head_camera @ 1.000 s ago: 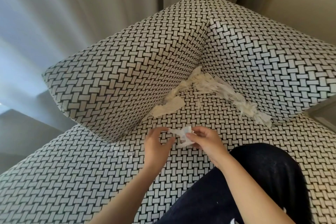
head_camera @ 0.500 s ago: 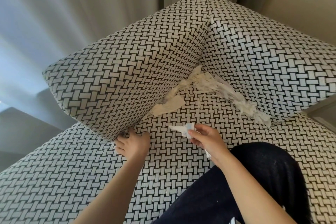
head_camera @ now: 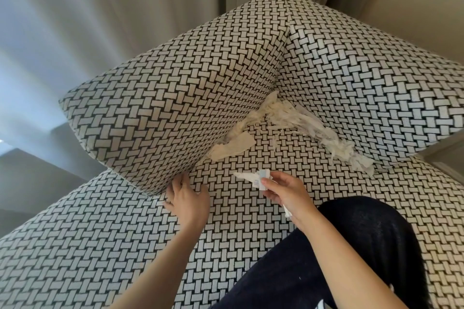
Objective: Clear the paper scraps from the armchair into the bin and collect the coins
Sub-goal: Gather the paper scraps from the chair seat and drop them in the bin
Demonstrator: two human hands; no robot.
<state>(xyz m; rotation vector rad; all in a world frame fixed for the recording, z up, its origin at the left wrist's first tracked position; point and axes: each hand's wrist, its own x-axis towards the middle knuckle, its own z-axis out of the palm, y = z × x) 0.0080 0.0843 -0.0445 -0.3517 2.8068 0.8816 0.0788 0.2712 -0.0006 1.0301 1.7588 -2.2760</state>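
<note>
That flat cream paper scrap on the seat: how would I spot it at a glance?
Start at the black-and-white woven armchair, where the two padded walls meet in a corner. Follow the left wall's bottom crease toward the person. The flat cream paper scrap lies there on the seat, one broad, smooth sheet, unlike the shredded white strips along the right wall.

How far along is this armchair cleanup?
Early. The right hand holds a few paper scraps; the left hand reaches into the seat crease. A heap of shredded paper fills the corner of the armchair. No coins or bin show.
</note>
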